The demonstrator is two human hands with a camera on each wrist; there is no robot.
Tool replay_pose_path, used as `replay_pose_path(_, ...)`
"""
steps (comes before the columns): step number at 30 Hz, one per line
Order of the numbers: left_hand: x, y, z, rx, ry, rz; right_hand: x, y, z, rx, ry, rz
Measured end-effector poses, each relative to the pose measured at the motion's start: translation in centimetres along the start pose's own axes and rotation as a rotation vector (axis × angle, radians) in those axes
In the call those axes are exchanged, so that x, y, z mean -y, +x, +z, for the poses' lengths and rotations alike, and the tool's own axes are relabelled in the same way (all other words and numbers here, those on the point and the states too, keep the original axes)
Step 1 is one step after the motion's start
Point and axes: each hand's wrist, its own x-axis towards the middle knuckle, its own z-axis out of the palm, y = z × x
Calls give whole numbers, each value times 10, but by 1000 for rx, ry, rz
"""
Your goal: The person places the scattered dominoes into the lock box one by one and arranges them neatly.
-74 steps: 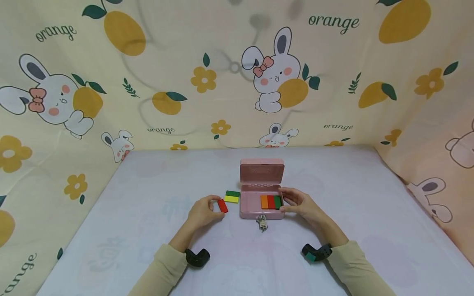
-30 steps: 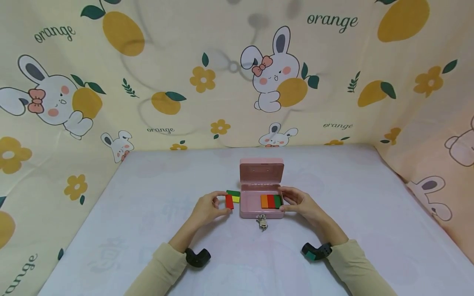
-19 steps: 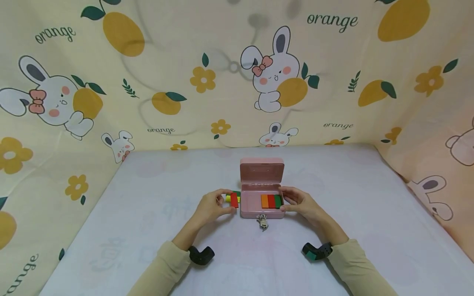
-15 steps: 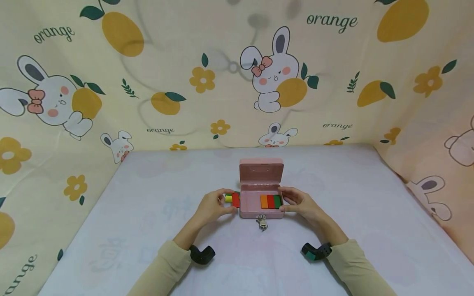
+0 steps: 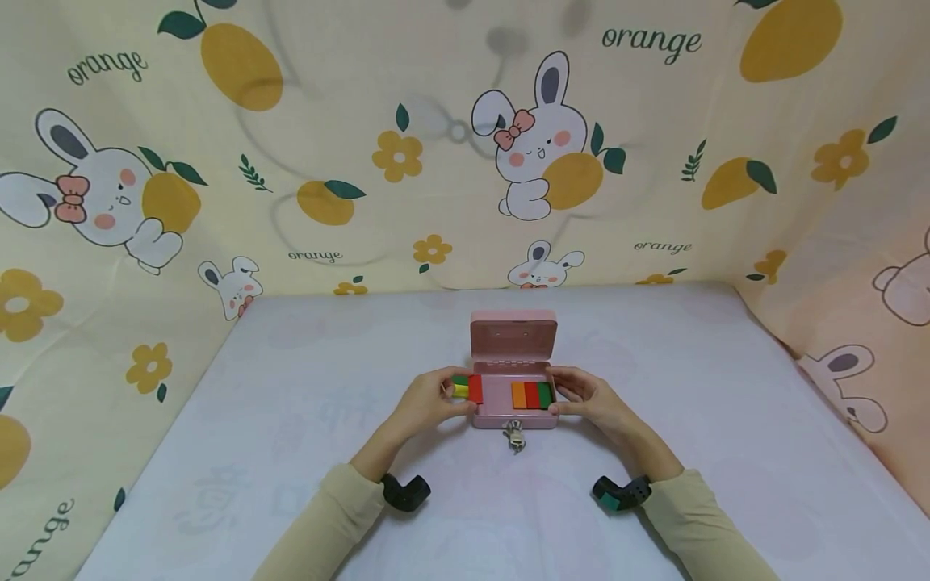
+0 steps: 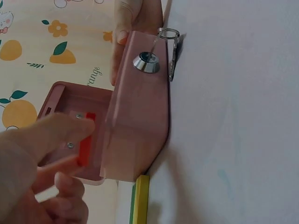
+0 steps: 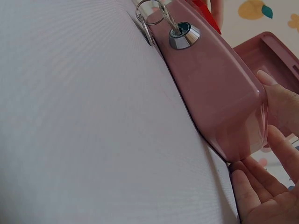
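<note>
A pink metal lockbox stands on the table with its lid raised and a key in its front lock. Pinched upright between the thumb and fingers of my left hand is a red block, over the box's left wall. The left wrist view shows that red block above the rim. My right hand holds the box's right side, thumb near the rim and fingers low against the wall. Inside, at the right, an orange block, another red block and a green block lie side by side.
Just left of the box, a green block and a yellow block lie on the table, partly behind the left hand. A key ring with a charm hangs at the front. Printed cloth rises behind the white table.
My left hand has carried the red block rightward, from left of the green and yellow blocks to over the box's left wall. The right hand and the box have stayed put.
</note>
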Motion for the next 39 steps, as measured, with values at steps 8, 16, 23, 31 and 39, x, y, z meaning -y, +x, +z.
replay_pose_path(8, -2, 6, 5, 33, 2, 26, -2, 1, -1, 7, 3, -15)
replay_pose_path(16, -5, 13, 9, 12, -58, 73, -1, 1, 0, 4, 4, -16)
replay_pose_path(23, -5, 17, 12, 37, -96, 117, -1, 1, 0, -3, 4, -9)
replay_pose_path(31, -6, 23, 18, 78, -34, 130, -1, 1, 0, -4, 14, -7)
replay_pose_path(39, 0, 31, 25, 127, 23, 163, 0, 1, 0, -6, 4, -5)
